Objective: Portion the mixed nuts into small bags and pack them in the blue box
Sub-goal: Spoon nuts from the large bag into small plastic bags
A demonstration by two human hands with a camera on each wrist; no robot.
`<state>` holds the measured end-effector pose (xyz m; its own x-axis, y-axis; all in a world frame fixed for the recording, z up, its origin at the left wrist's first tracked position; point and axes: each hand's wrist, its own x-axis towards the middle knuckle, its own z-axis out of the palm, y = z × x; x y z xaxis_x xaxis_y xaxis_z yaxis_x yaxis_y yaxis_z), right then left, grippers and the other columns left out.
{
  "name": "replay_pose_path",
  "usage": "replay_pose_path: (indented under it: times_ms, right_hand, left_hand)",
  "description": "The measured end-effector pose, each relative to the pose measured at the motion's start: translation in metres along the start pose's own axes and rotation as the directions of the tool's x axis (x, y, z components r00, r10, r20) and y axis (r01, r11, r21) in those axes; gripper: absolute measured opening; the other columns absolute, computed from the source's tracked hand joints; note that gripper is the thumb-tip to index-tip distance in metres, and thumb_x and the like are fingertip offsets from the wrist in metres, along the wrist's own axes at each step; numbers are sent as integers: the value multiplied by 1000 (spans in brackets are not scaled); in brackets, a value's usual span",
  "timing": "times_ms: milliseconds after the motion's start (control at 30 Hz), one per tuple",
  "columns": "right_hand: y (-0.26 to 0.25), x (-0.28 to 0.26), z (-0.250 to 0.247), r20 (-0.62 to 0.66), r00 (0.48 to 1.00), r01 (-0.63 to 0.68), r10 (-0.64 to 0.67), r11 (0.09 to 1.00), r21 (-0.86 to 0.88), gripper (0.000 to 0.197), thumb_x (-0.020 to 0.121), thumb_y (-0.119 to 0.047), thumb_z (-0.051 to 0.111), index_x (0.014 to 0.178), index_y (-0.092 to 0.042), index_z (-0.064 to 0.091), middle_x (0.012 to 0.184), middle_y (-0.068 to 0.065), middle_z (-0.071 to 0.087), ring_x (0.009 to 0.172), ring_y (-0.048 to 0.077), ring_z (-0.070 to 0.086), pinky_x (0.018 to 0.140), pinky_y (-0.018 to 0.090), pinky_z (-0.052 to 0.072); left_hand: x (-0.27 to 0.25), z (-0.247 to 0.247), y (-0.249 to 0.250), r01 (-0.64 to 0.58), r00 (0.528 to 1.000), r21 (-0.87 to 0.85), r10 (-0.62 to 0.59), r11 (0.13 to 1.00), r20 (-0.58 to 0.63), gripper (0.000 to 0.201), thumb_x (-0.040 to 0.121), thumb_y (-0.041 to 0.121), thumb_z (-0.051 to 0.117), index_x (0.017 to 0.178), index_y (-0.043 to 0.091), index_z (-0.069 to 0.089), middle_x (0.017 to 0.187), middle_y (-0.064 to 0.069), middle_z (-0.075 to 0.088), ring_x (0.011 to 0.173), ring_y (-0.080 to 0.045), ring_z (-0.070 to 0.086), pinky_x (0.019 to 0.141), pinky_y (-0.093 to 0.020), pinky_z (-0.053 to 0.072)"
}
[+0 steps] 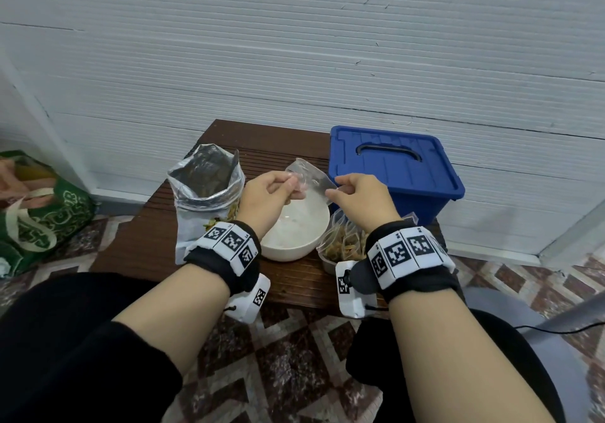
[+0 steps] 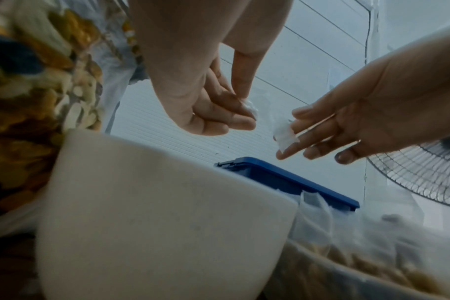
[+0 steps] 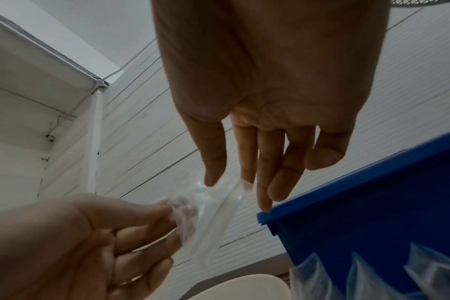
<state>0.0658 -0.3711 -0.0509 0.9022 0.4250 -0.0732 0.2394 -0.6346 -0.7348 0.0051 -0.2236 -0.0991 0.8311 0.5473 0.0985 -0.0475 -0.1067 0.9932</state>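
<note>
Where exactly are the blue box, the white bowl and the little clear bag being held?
blue box [image 1: 389, 173]: head view, on its closed lid, below the handle.
white bowl [image 1: 291, 242]: head view, on its near outer wall.
small clear bag [image 1: 311, 177]: head view, on the plastic stretched between both hands.

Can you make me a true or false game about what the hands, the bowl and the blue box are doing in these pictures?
1. Both hands hold one small clear bag. True: the left hand and right hand each pinch it.
2. The blue box is open. False: its lid is on.
3. The white bowl is full of nuts. False: it looks empty.
4. The big silver bag stands open left of the bowl. True.
5. The clear bag is already full of nuts. False: it looks empty.
</note>
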Motion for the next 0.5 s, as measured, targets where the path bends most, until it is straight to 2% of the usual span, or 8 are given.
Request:
replay_pose_path:
  times_ms: [33,100,167,200,267,367,433,500]
  right_hand:
    - [0,1,0,8,1000,-3,3,1000,11,36,90,-33,63,122,-18,62,113,0,66,112,18,57,102,40,43]
    - [0,2,-1,-1,1000,10,-10,998,69,18,90,-28,64,102,-16,70,95,-2,67,95,15,60,83,28,48]
    - [1,3,-5,-18,1000,18,-16,992,127,15,91,-22,63,85,-10,71,75,-5,62,73,11,57,62,20,42]
    - [1,3,-7,-24,1000,13,-10,991,133,17,91,-21,63,83,-8,70,72,-6,60,67,8,54,57,19,39]
    - [4,4,-12,-34,999,5,-1,991,133,16,91,-20,63,84,-7,70,77,-4,62,68,4,53,57,18,39]
    - [7,4,-17,-42,999,8,-4,995,95,15,91,-20,63,84,-9,70,81,0,65,70,6,55,55,16,38]
    - [7,3,-19,-2,1000,10,-10,998,62,14,91,-21,63,85,-10,69,79,0,64,70,8,56,54,17,38]
    - [5,-1,-21,73,997,18,-21,999,43,14,92,-21,63,87,-10,69,75,-3,63,66,6,55,50,15,37]
  left_hand:
    - [-1,-1,2,19,1000,-31,-19,999,13,10,97,9,54,95,13,63,82,2,71,73,-4,71,73,-18,53]
    - [-2,-2,5,52,998,-78,-50,996,31,12,97,8,53,96,14,64,82,1,71,76,-8,71,77,-21,53]
    - [-2,-4,7,68,997,-102,-65,992,35,13,97,8,52,97,13,64,85,-1,73,78,-9,72,78,-22,53]
    - [-2,-5,8,72,997,-102,-69,992,35,13,97,8,52,97,12,64,87,-1,73,79,-9,71,78,-22,53]
    - [-4,-5,8,87,995,-83,-84,993,48,14,98,9,52,96,13,65,89,1,74,81,-8,71,80,-21,52]
    - [-6,-5,7,115,990,-68,-108,991,87,9,96,16,57,96,15,66,91,1,75,87,-12,71,82,-25,51]
    - [-7,-5,9,107,992,-67,-101,992,81,12,92,24,63,101,17,67,97,0,74,91,-13,71,85,-28,53]
    - [-7,-5,11,73,995,-56,-69,996,65,12,89,26,67,98,19,68,96,0,74,91,-11,70,83,-27,53]
